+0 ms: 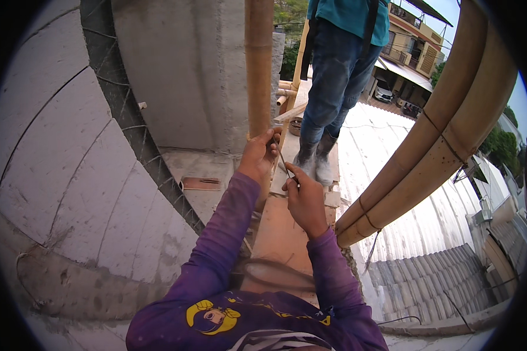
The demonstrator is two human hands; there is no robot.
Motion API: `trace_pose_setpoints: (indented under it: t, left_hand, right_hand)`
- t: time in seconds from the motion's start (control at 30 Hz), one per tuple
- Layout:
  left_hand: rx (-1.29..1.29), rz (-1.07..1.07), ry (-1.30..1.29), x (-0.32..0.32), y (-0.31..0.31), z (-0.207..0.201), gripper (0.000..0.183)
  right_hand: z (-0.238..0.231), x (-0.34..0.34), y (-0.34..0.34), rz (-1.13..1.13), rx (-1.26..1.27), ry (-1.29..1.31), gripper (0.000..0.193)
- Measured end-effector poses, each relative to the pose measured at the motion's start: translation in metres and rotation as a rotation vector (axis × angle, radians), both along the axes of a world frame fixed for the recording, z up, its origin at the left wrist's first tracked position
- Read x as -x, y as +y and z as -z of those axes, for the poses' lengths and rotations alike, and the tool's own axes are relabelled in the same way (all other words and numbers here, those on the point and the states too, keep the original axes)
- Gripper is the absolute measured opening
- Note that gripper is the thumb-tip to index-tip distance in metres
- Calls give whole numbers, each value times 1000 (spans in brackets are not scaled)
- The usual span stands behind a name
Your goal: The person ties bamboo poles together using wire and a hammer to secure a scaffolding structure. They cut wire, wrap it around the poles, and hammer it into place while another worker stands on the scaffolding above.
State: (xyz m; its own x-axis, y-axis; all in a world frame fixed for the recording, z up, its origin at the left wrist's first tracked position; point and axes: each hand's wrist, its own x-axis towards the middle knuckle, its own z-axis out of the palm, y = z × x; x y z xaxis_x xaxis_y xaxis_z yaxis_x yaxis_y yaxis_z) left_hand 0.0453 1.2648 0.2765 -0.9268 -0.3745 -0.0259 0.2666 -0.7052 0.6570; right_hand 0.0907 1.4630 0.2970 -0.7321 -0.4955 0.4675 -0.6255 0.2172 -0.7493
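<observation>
An upright bamboo pole (258, 70) stands straight ahead, and my left hand (262, 153) is closed at its lower part, fingers curled by its right side. A thin dark wire (282, 157) runs from there down to my right hand (304, 198). My right thumb and fingers pinch its lower end, a little nearer to me. Both hands appear to hold this wire; whether it loops round the pole behind my left hand is hidden. Below them lies a narrow board walkway (284, 231).
Another person in blue trousers and boots (323, 153) stands on the walkway just beyond. Thick slanting bamboo poles (416, 146) rise at right, above metal roofs (410, 216) far below. A block wall (82, 164) with a grey column fills the left. Coiled strands (278, 275) lie near me.
</observation>
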Motion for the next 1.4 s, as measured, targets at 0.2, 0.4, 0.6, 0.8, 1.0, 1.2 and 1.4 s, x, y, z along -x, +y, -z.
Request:
trace_pose_setpoints:
  t: [0.2, 0.4, 0.6, 0.8, 1.0, 1.2, 1.4]
  left_hand:
    - [31, -47, -2, 19, -19, 8, 23]
    - [29, -64, 3, 16, -18, 5, 23]
    - [5, -39, -14, 6, -3, 5, 23]
    - [14, -102, -51, 22, -11, 15, 22]
    - [136, -76, 25, 11, -20, 25, 19]
    - [244, -170, -47, 8, -10, 23, 20]
    - [218, -135, -32, 10, -16, 33, 20]
  right_hand:
    - [13, 34, -34, 32, 21, 52, 37]
    - [6, 47, -51, 41, 29, 83, 37]
    - [-5, 40, -48, 34, -43, 34, 36]
    - [13, 79, -80, 57, 53, 151, 29]
    - [-1, 81, -88, -38, 118, -421, 21]
    - [20, 89, -96, -48, 230, -474, 14]
    - [22, 94, -95, -86, 350, -720, 16]
